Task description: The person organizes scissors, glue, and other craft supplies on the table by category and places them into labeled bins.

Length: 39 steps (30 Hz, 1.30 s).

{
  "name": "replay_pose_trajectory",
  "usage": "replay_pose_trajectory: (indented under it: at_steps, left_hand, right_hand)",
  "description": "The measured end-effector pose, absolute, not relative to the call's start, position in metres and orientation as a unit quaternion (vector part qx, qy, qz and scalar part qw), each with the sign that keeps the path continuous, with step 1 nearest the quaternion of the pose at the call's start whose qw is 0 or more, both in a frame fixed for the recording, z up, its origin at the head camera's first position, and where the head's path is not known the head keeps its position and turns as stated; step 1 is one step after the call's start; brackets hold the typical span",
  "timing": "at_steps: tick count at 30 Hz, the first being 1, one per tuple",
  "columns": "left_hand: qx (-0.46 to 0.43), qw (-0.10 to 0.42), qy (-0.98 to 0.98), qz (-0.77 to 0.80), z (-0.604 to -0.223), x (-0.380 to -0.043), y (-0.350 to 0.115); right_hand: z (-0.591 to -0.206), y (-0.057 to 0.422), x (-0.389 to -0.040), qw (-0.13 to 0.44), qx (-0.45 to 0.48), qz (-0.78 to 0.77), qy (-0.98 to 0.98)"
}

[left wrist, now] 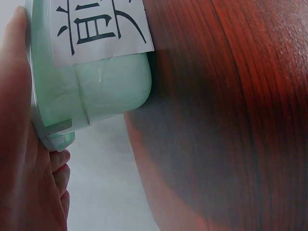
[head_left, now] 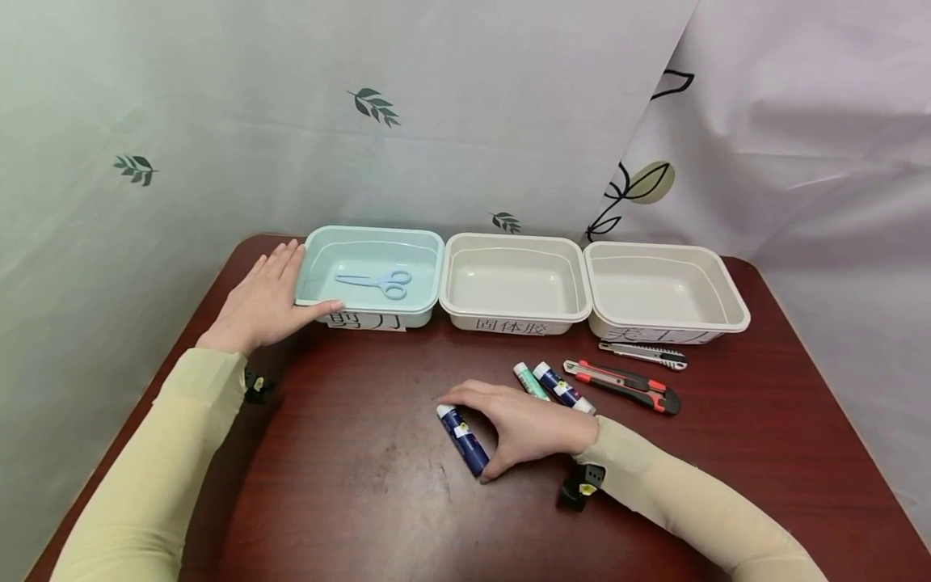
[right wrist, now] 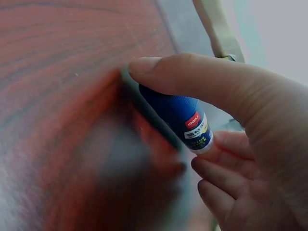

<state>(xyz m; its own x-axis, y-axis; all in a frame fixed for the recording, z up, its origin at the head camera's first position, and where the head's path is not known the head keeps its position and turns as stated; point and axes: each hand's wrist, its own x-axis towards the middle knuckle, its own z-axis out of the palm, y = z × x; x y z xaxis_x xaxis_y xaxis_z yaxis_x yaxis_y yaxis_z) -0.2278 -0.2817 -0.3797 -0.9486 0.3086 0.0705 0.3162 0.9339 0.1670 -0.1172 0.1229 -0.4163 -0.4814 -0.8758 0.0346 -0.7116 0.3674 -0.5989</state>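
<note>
My right hand [head_left: 534, 422] pinches a dark blue glue stick [head_left: 463, 440] end to end, thumb at the near end and fingers at the white-capped end. In the right wrist view, this glue stick [right wrist: 178, 115] shows a red brand mark, and it slants close over the tabletop. My left hand [head_left: 263, 305] rests with straight fingers along the left side of a light blue bin [head_left: 420, 316], its thumb lying over the front rim. Light blue scissors [head_left: 378, 281] lie in that bin. The left wrist view shows the bin's labelled front [left wrist: 110, 79].
Two beige bins [head_left: 458, 318] [head_left: 736, 322] stand to the right of the blue one, with paper labels in front. Behind my right hand lie a green glue stick [head_left: 531, 380] and another blue glue stick [head_left: 563, 389]. Two utility knives [head_left: 643, 354] [head_left: 621, 385] lie farther right.
</note>
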Motion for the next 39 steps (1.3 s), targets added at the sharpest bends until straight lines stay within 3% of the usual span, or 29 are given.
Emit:
replay_pose_trajectory:
  at_steps: [24,39]
  left_hand:
    - [-0.161,0.026,-0.983,-0.087,-0.378,-0.228,-0.28]
    - [-0.16,0.024,-0.983,-0.088,-0.38,-0.228,-0.281]
  right_hand:
    - [-0.376,0.155,-0.139,0.06,-0.394,-0.33,0.856]
    - [-0.353,0.169,-0.149,0.006,-0.397,-0.349,0.849]
